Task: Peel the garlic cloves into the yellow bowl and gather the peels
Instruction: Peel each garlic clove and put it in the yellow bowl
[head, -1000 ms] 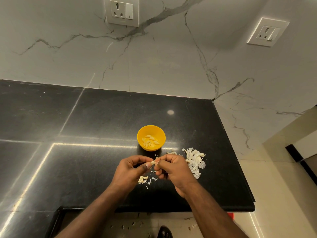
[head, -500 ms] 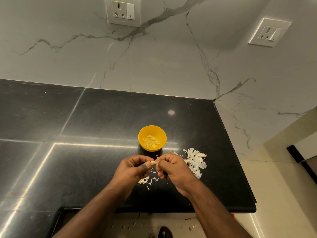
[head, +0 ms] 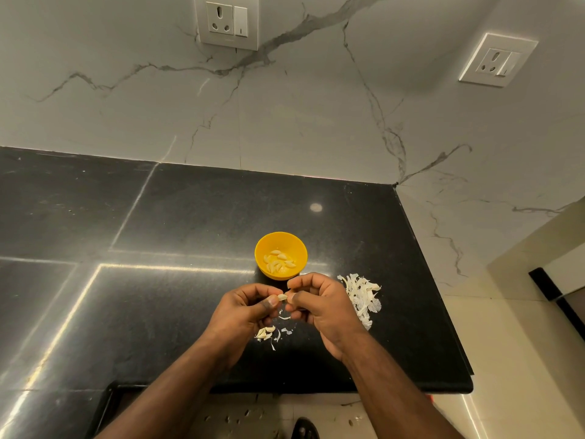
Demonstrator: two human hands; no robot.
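Black stone counter [head: 190,217] carries the work: yellow bowl [head: 262,245] already holds several peeled cloves, a peel heap [head: 362,296] lies right. Left hand [head: 243,312] and right hand [head: 319,305] pinch one garlic clove [head: 282,297] between them; unpeeled cloves [head: 265,333] wait below.

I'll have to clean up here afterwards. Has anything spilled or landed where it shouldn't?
Mostly tidy. The peel pile sits right of the yellow bowl, but loose scraps lie apart from it on the counter under the hands, and pale bits dot the floor below the counter's edge. Bowl upright, cloves inside.
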